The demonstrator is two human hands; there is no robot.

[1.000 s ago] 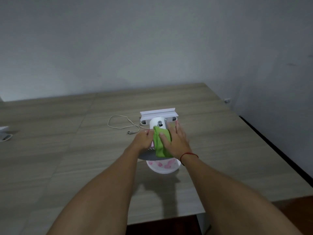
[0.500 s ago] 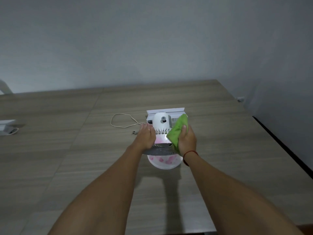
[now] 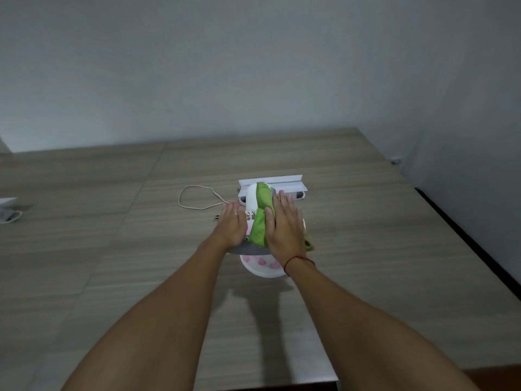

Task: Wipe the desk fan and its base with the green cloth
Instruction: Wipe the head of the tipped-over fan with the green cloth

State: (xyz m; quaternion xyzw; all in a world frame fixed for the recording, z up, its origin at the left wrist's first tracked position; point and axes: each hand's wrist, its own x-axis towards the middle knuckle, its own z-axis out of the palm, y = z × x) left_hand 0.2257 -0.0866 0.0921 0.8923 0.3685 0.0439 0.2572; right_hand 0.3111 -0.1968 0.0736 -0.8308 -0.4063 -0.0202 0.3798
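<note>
A small white desk fan (image 3: 251, 198) stands in the middle of the wooden table, seen from behind and above, its pink blades partly showing. Its white base (image 3: 287, 184) lies at the far side. The green cloth (image 3: 261, 214) is draped over the motor housing and rear grille. My right hand (image 3: 284, 225) lies flat on the cloth, pressing it against the fan's right side. My left hand (image 3: 231, 225) grips the fan's left rim. Much of the grille is hidden under both hands.
The fan's white cord (image 3: 194, 197) loops on the table to the left, its plug (image 3: 216, 218) beside my left hand. A white object (image 3: 8, 211) sits at the far left edge. The table's right edge (image 3: 465, 244) drops to a dark floor; a grey wall stands behind.
My right hand has slid the cloth from the fan's right side up over the motor housing and now lies flatter. My left hand keeps its hold on the left rim.
</note>
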